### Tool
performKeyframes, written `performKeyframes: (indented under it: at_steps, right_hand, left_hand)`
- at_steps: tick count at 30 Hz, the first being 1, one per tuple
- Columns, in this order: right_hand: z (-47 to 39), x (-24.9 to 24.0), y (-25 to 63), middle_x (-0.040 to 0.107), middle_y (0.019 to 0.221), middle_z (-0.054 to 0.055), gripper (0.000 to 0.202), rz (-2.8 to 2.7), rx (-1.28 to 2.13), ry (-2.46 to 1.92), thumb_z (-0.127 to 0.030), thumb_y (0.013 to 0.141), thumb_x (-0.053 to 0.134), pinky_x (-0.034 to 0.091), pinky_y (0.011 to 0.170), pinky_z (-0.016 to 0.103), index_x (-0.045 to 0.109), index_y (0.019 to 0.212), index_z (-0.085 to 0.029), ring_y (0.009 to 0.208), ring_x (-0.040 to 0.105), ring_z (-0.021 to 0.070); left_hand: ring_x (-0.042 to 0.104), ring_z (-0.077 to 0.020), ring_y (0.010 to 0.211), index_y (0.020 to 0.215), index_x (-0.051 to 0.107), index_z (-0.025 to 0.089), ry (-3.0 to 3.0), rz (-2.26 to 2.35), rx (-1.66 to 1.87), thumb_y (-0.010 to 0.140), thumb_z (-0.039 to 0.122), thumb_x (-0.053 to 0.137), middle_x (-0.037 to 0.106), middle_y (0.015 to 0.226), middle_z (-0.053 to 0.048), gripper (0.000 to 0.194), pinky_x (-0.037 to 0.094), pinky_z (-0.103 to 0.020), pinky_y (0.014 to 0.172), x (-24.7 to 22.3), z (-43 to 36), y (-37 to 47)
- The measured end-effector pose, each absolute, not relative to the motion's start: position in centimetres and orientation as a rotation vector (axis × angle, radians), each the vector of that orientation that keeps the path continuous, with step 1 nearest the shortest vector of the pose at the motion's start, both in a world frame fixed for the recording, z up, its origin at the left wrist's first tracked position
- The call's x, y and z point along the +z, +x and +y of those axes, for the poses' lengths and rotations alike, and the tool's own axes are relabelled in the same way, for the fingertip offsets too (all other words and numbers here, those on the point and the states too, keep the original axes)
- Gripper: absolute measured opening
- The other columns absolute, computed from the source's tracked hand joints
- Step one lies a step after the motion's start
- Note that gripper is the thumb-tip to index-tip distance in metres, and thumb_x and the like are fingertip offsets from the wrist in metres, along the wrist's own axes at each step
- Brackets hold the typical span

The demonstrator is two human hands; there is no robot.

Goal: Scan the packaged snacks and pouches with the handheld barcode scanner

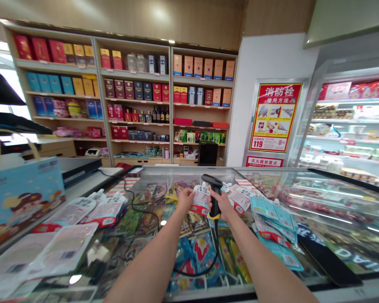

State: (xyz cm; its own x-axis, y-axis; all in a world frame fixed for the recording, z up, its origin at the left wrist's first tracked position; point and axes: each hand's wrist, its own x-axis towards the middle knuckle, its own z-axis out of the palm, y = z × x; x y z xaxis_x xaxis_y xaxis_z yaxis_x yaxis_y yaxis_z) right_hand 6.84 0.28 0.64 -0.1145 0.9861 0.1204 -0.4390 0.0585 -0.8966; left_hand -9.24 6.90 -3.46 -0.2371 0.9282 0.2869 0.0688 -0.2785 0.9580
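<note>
Over the glass freezer top [139,235], my left hand [185,199] pinches the left edge of a red and white spouted pouch [200,201]. Wrapped round the handle of a black and yellow barcode scanner [212,182] is my right hand [220,203], close against the pouch's right side. From the scanner's base a black cable loops down and to the left. Similar red and white pouches lie on the left [105,209] and just right of the scanner [240,198]. A pile of light blue pouches [279,219] sits farther right.
Clear flat packs [68,248] lie at the front left, beside a blue paper bag [22,189]. A long black strip [328,256] rests on the glass at the right. Behind the freezer stand shelves of boxes [139,90] and a lit cooler [350,126].
</note>
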Motion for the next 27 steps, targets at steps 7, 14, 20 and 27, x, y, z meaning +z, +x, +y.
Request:
performKeyframes:
  at_steps: [7, 14, 20, 27]
  right_hand:
    - [0.4, -0.5, 7.3, 0.058, 0.053, -0.007, 0.043, -0.980, 1.434, -0.657, -0.044, 0.062, 0.081, 0.048, 0.040, 0.023, 0.054, 0.086, -0.019, 0.039, 0.050, 0.0090]
    - [-0.3, -0.5, 6.3, 0.056, 0.049, -0.007, 0.044, -0.923, 1.322, -0.647, -0.044, 0.056, 0.082, 0.050, 0.045, 0.028, 0.056, 0.082, -0.019, 0.036, 0.047, 0.0089]
    - [-0.3, -0.4, 6.6, 0.056, 0.049, -0.007, 0.047, -0.949, 1.322, -0.699, -0.046, 0.054, 0.082, 0.049, 0.045, 0.028, 0.055, 0.081, -0.020, 0.036, 0.047, 0.0092]
    - [-0.7, 0.0, 6.2, 0.054, 0.049, -0.008, 0.050, -1.072, 1.370, -0.835, -0.052, 0.057, 0.080, 0.042, 0.035, 0.022, 0.050, 0.082, -0.020, 0.035, 0.046, 0.0084]
  left_hand:
    - [0.054, -0.0133, 0.066, 0.076, 0.049, 0.021, 1.399, 1.383, 1.964, 0.081, 0.028, 0.052, 0.054, 0.068, 0.003, 0.009, 0.043, -0.026, 0.068, -1.2, 5.3, -9.4]
    - [0.057, -0.0133, 0.059, 0.077, 0.052, 0.019, 1.350, 0.944, 1.513, 0.059, 0.035, 0.077, 0.060, 0.059, 0.004, 0.034, 0.048, -0.027, 0.064, -2.8, 5.3, -9.2]
    - [0.065, -0.0211, 0.066, 0.070, 0.064, 0.015, 1.194, 0.843, 1.419, 0.051, 0.041, 0.082, 0.066, 0.061, -0.003, 0.038, 0.053, -0.035, 0.068, -3.3, 6.0, -8.8]
    - [0.068, -0.0220, 0.071, 0.075, 0.066, 0.014, 0.971, 0.967, 1.701, 0.063, 0.046, 0.076, 0.069, 0.065, -0.005, 0.035, 0.055, -0.034, 0.070, -1.6, 7.0, -14.1]
